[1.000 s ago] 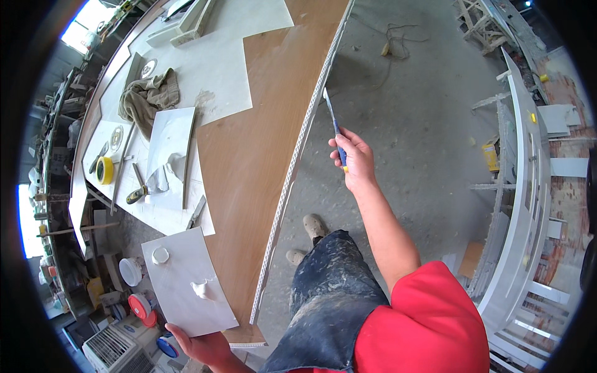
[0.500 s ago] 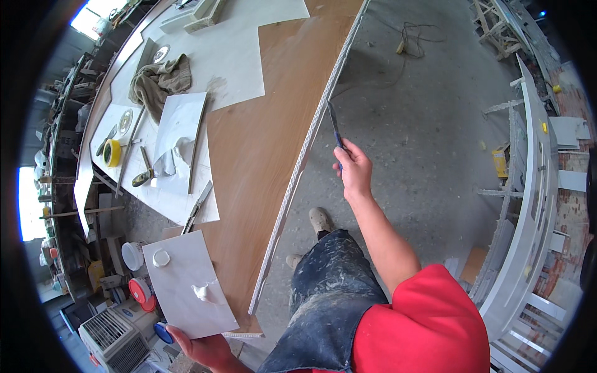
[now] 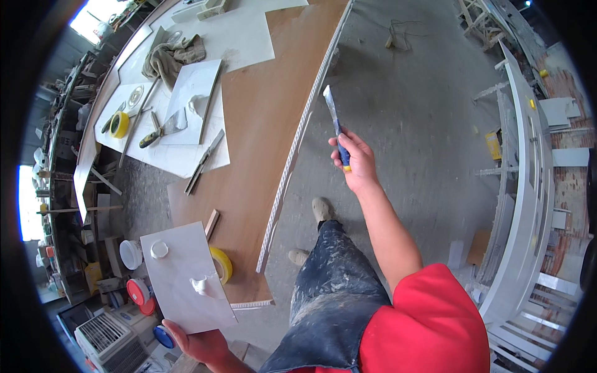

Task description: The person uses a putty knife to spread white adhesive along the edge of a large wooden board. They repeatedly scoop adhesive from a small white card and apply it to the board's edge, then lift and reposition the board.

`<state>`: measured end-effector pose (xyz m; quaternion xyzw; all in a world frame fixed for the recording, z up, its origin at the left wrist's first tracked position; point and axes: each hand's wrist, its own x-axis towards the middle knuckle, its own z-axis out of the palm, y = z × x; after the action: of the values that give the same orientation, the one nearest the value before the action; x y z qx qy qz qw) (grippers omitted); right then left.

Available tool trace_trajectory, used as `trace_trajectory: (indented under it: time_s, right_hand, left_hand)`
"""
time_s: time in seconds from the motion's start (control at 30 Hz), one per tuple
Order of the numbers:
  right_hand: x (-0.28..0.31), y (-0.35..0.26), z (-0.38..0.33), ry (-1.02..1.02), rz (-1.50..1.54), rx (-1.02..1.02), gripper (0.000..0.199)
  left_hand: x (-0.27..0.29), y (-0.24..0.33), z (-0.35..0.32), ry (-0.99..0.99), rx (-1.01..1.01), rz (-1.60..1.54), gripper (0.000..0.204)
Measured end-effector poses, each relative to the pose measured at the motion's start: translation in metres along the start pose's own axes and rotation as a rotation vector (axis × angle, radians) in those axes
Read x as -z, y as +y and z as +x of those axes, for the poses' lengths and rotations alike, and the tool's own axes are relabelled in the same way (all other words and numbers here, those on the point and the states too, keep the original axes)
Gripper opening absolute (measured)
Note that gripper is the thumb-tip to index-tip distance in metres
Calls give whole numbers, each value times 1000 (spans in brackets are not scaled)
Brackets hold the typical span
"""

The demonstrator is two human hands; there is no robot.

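My right hand grips a narrow putty knife by its blue, yellow-ended handle. The blade points away from me, with white paste at its tip. It is over the floor, just right of the long table's edge, and does not touch that edge. My left hand pinches a thin white board by its near edge. On the board are a small round white disc and a dollop of white paste. The fingers under the board are hidden.
Lying on the table are a wide scraper, a snap-off cutter, a grey cloth and yellow tape rolls. Buckets stand at left. A long white panel is at right, a cord on the floor.
The putty knife has come away from the table's edge strip, and its pasted tip now shows. The view has shifted along the table, uncovering a tape roll beside the held board.
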<state>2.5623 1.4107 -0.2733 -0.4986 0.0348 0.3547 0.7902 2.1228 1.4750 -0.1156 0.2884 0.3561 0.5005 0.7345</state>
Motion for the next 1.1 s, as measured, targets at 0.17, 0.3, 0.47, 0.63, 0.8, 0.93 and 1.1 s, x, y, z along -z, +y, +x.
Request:
trace_trajectory:
  time_s: [0.17,0.3,0.47,0.63,0.8,0.93,1.1]
  right_hand:
    - [-11,27,-3,53,-89,62,33]
    - [-20,43,11,94,-95,95,36]
    - [-30,68,4,148,-182,110,41]
    - [-25,95,-13,222,-230,117,42]
    - [-4,101,-26,323,-168,74,41]
    - [-20,39,-104,-36,-86,76,39]
    - [-66,-25,-241,-812,-921,362,33]
  left_hand:
    - [10,9,-10,42,-1,76,61]
    - [15,9,-11,87,10,67,60]
    - [15,10,-12,-5,34,86,60]
    - [2,7,-12,-18,29,79,61]
    - [-1,16,-14,-54,45,73,60]
    - [10,18,-7,-80,67,22,58]
    - [37,27,1,-100,117,55,57]
